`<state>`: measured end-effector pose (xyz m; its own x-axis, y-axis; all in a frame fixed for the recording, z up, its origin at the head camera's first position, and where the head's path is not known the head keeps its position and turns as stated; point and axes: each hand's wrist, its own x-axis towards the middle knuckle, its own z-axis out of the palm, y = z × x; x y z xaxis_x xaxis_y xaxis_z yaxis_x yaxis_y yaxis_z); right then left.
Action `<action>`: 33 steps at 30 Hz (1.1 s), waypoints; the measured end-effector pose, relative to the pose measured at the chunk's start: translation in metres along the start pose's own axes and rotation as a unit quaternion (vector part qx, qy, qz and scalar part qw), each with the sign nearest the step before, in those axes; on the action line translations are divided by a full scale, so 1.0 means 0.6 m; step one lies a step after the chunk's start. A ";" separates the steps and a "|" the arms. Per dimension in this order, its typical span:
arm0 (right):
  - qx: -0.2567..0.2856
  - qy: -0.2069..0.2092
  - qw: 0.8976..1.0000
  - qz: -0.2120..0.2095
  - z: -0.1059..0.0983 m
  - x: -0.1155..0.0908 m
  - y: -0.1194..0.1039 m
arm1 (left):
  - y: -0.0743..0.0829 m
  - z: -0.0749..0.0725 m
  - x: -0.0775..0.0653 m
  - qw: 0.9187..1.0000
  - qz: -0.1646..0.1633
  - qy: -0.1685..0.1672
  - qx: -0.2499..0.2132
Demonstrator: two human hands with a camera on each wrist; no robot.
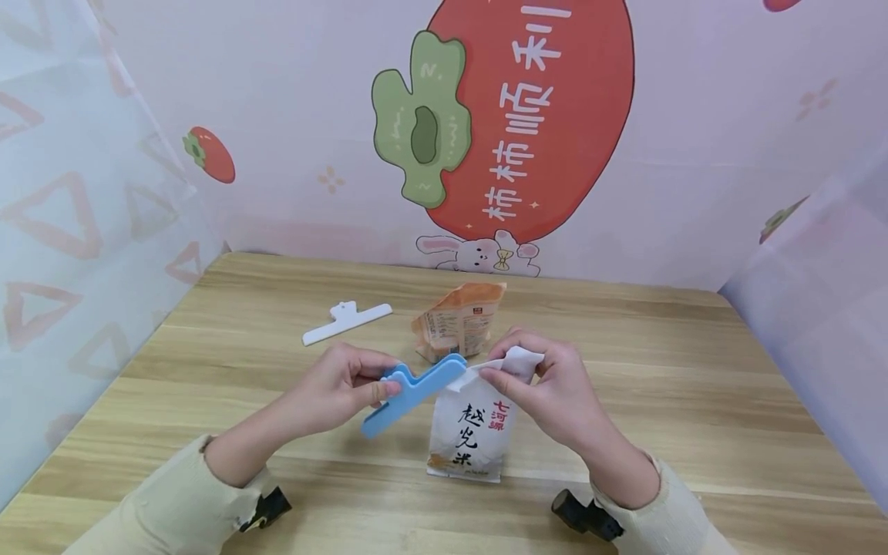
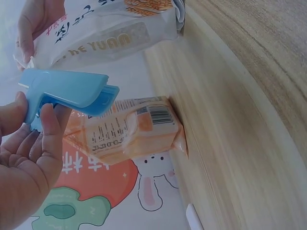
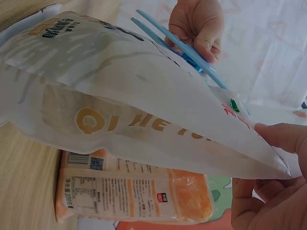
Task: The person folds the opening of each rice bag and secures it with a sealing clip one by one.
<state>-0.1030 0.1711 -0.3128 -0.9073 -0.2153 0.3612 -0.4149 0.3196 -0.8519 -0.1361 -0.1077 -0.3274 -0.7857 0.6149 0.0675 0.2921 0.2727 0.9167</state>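
Observation:
My left hand [image 1: 340, 389] pinches the handle of a light blue bag clip [image 1: 414, 397] between thumb and fingers. The clip's two long bars stand apart in the right wrist view. One end of the clip is right at the folded top of a white rice bag [image 1: 466, 439], which stands upright with dark and red lettering. My right hand [image 1: 555, 385] pinches the bag's top corner between thumb and fingers. Behind the bag, an orange-and-clear printed package [image 2: 132, 129] stands on the table, its lower part partly hidden in the head view.
A white bag clip [image 1: 347, 322] lies on the wooden table [image 1: 694, 401], behind and left of the rice bag. A printed wall with a large red persimmon [image 1: 583, 100] closes off the back, with pale panels at both sides.

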 end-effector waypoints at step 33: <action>0.007 -0.007 0.999 0.037 0.000 -0.007 0.001 | 0.005 0.030 0.003 0.999 -0.009 0.024 0.040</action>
<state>-0.0995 0.1725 -0.3150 -0.9344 -0.2049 0.2915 -0.3457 0.3225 -0.8812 -0.1269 -0.0927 -0.3317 -0.8161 0.5734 0.0720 0.3191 0.3432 0.8834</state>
